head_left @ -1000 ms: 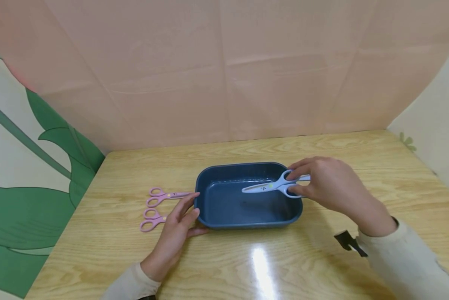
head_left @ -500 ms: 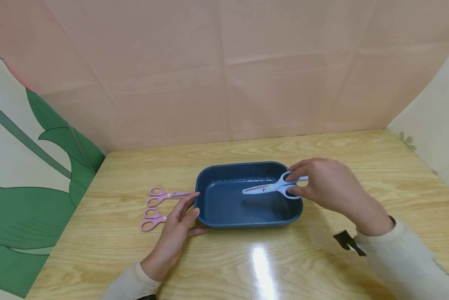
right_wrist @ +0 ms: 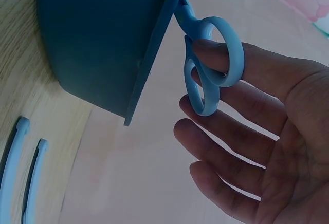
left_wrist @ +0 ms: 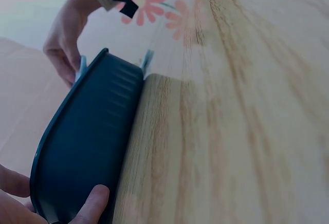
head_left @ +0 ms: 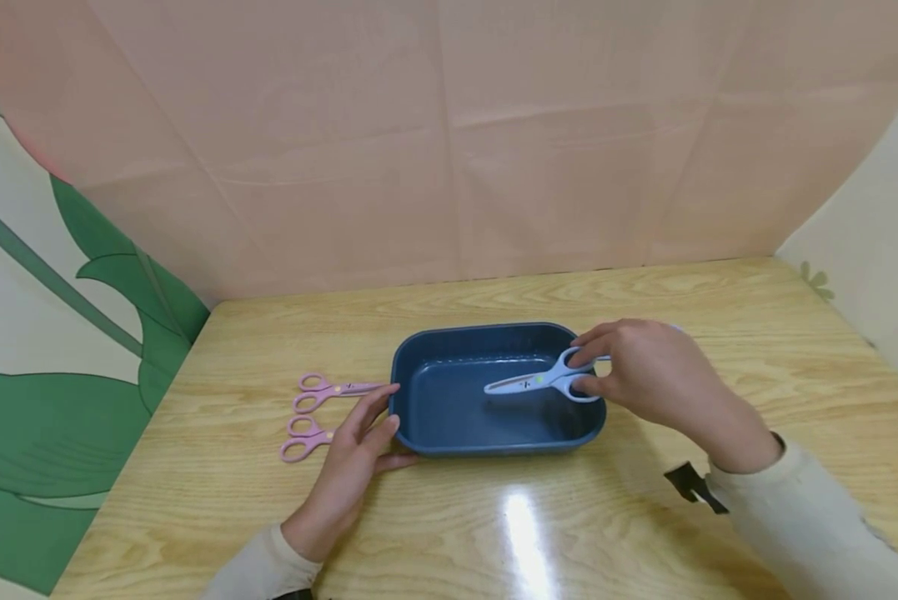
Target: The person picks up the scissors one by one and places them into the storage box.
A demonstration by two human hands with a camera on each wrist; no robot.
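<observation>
In the head view my right hand (head_left: pixel 659 379) holds light blue scissors (head_left: pixel 542 379) by the handle loops, at the right end of a dark blue rectangular bin (head_left: pixel 494 450). Their closed blades point left over the bin's inside. The right wrist view shows my thumb through one loop of the scissors (right_wrist: pixel 234 54), with the other fingers spread below. My left hand (head_left: pixel 351 454) grips the bin's left end, its fingertips at the rim and along the outer wall. Beside it lie two pink scissors (head_left: pixel 313 404) (head_left: pixel 306 440), their blades partly hidden by that hand.
Light blue curved pieces (right_wrist: pixel 10 167) lie on the wooden table (head_left: pixel 449 533) beyond the bin's right end, mostly hidden behind my right hand in the head view. A pinkish cloth wall (head_left: pixel 449 150) closes off the back; a patterned panel (head_left: pixel 51 333) stands at left.
My right hand has shifted slightly left, and the light blue scissors have sunk a little lower over the bin. My left hand and the bin have stayed in place.
</observation>
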